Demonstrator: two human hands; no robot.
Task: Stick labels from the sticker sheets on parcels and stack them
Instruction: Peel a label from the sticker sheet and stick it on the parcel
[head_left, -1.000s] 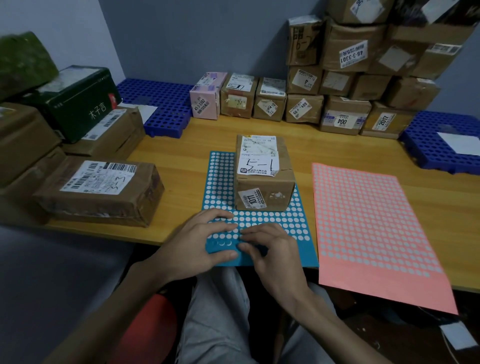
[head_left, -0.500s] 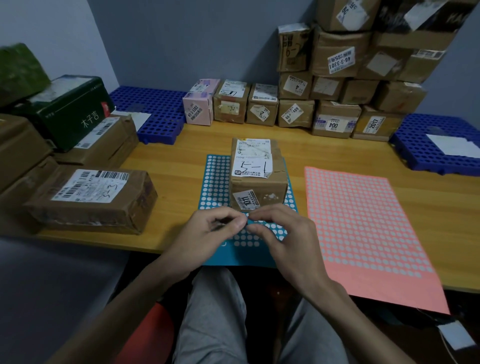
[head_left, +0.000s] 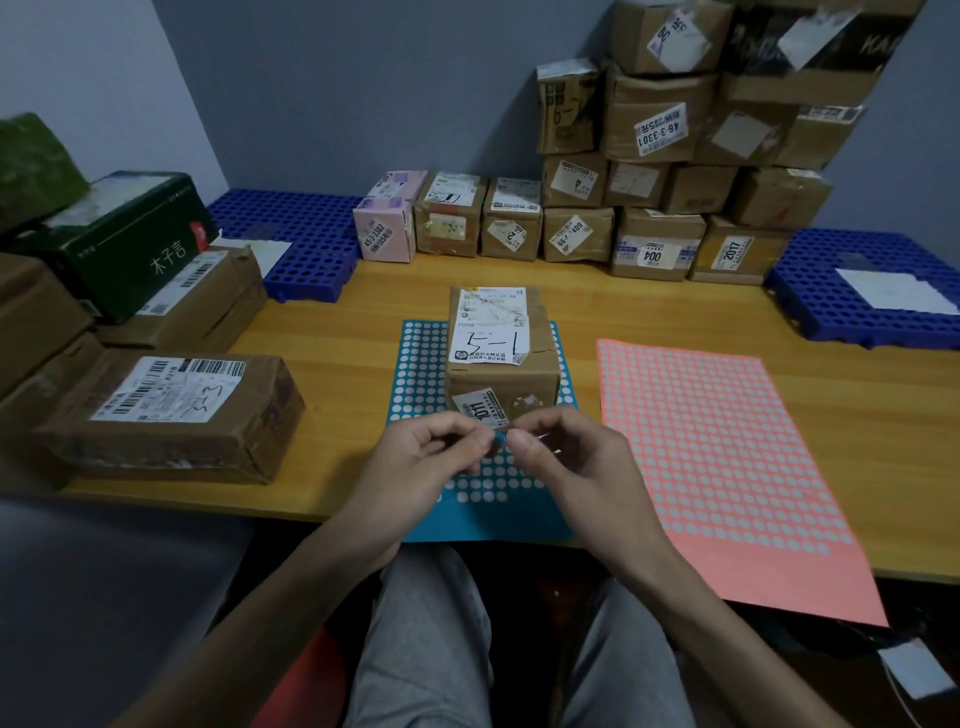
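Left hand (head_left: 415, 460), right hand (head_left: 569, 460), grips pinching apparently one blue sticker (head_left: 500, 440), parcel (head_left: 501, 358) just behind

Two sticker sheets: blue sheet (head_left: 421, 364) at 6 o'clock, pink sheet (head_left: 727, 467) at 4. Two blue perforated trays: left tray (head_left: 306, 239) at 10, right tray (head_left: 831, 312) at 2. One pink carton (head_left: 387, 218). One parcel (head_left: 501, 374) on the blue sheet. Two hands: left hand (head_left: 415, 462), right hand (head_left: 576, 467). One blue sticker (head_left: 500, 440).
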